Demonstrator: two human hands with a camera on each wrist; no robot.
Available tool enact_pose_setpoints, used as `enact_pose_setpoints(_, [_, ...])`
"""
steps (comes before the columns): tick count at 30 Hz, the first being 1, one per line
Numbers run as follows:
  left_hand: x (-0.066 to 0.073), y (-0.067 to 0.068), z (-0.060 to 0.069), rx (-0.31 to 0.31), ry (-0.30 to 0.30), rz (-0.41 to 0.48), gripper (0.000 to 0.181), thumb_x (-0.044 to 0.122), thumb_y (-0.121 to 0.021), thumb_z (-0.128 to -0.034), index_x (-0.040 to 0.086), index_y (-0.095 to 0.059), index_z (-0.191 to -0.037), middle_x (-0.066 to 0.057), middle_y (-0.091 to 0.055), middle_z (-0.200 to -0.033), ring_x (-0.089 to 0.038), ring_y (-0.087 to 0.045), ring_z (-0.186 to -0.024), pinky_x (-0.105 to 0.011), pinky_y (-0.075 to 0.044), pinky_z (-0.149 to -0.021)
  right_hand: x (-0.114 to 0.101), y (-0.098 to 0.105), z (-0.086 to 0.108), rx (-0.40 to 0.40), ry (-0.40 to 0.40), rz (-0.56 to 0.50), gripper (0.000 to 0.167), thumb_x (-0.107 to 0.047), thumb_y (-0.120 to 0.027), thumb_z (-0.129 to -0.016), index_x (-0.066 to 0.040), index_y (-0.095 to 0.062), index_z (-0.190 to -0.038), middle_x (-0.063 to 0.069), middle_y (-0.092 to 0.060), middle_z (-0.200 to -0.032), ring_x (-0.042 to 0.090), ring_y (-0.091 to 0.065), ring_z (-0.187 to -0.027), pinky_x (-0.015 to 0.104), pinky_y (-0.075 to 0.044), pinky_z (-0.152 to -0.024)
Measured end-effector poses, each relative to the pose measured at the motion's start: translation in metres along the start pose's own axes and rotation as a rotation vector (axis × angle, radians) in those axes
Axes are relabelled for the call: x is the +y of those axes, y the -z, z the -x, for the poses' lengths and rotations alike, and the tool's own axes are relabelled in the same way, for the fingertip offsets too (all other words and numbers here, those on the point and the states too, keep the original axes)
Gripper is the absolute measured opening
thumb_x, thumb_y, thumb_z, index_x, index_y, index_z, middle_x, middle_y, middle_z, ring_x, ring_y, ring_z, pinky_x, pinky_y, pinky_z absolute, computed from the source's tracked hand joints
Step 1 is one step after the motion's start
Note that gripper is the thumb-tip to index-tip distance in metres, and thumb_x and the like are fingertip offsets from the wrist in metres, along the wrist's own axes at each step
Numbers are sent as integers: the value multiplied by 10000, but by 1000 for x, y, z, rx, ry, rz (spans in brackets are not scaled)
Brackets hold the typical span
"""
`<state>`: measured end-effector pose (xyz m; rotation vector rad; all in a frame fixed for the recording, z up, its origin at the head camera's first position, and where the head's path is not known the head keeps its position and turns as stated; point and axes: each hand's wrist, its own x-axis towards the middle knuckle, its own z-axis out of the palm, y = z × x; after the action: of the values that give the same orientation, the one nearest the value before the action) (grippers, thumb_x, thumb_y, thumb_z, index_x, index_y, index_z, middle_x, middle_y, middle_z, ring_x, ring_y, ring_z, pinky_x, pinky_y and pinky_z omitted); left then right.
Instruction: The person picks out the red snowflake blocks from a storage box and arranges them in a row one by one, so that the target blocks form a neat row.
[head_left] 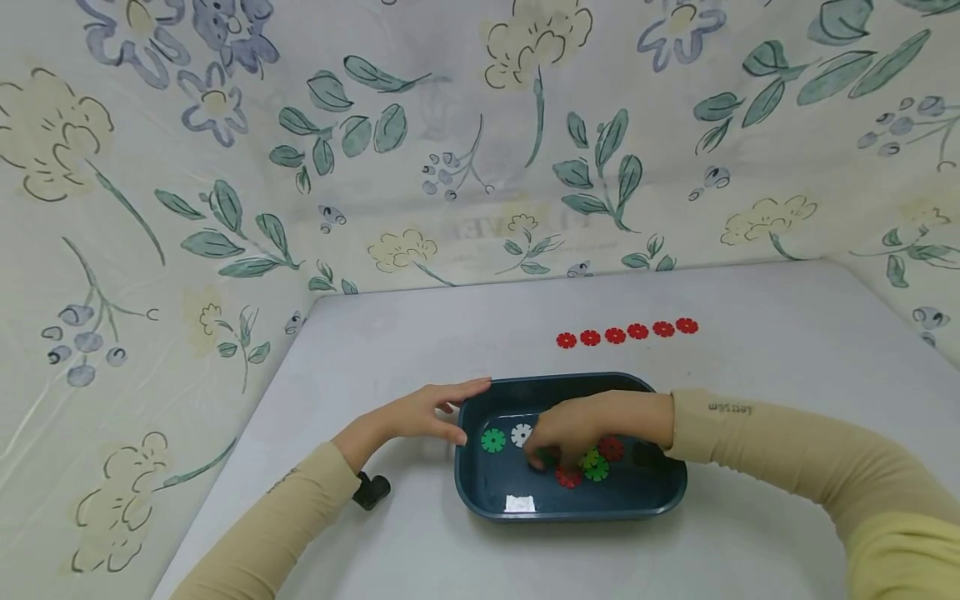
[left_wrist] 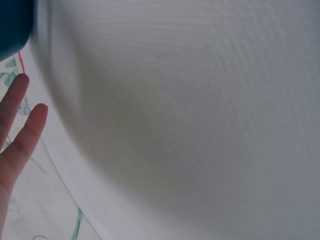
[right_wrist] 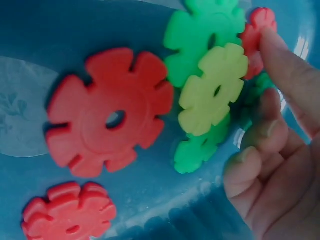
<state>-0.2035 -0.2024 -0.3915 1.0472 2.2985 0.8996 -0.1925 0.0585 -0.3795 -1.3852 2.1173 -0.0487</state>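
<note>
A dark blue tray [head_left: 480, 492] holds notched plastic discs in red, green, yellow and white. My left hand [head_left: 427, 412] rests against the tray's left end, thumb and fingers spread. Only two fingers [left_wrist: 27, 132] show in the left wrist view. Inside the tray is my right hand [head_left: 573, 425], bent over the discs. Its thumb lies by a red disc [right_wrist: 257, 42], and a fingertip is close to a dark green disc [right_wrist: 255, 95], partly hidden. Thumb and fingertips stand apart. Nearer the right wrist camera lie a large red disc [right_wrist: 87, 110] and a yellow disc [right_wrist: 215, 90] over green ones.
Several red discs [head_left: 615, 335] lie in a row on the white table [head_left: 420, 333] behind the tray. A green disc [head_left: 492, 440] and a white disc [head_left: 521, 434] are at the tray's left. Beside the left wrist sits a small black object [head_left: 371, 490]. Floral cloth [head_left: 450, 167] hangs behind.
</note>
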Motion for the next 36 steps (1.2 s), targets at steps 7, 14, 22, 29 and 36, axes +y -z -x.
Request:
enact_pose_setpoints(7, [-1,0,0,-1,0,11,802,355,-674,-816,118,-249,-1453,-38,-224,-1513,-257,-318,-1335,-431,-413,-939,1,-3,-4,91,15,23,180,-241,-736,-766,-200,-595,-869,-108,-536,-686,40,-468,-610,145,-407,-558])
enact_pose_setpoints(14, [0,0,0,-5,-4,10,798,350,-668,-823,112,-243,-1454,-48,-224,-1512,-267,-311,-1338,-446,-410,-944,3,-2,-7,188,29,99,225,-302,-700,-799,-188,-625,-979,-77,-649,-836,31,-539,-687,152,-463,-646])
enact_pose_setpoints(22, [0,0,-1,-9,-2,3,791,351,-665,-825,118,-245,-1454,-41,-222,-1513,-261,-314,-1337,-433,-415,-943,8,-2,-6,125,8,23,274,-293,-721,-777,-216,-633,-1025,-108,-554,-720,39,-473,-630,157,-420,-584])
enact_pose_setpoints(29, [1,0,0,-2,-4,4,798,385,-661,-820,129,-251,-1454,-47,-234,-1509,-264,-324,-1331,-441,-419,-939,4,-2,-5,65,7,39,266,-274,-736,-767,-206,-621,-998,-115,-526,-687,39,-464,-610,158,-412,-569])
enact_pose_setpoints(36, [2,0,0,-2,5,-1,790,368,-663,-821,135,-252,-1455,-47,-231,-1510,-262,-321,-1334,-439,-419,-940,3,-2,-4,67,89,73,229,-261,-726,-780,-219,-584,-954,-101,-558,-831,37,-474,-696,139,-418,-618])
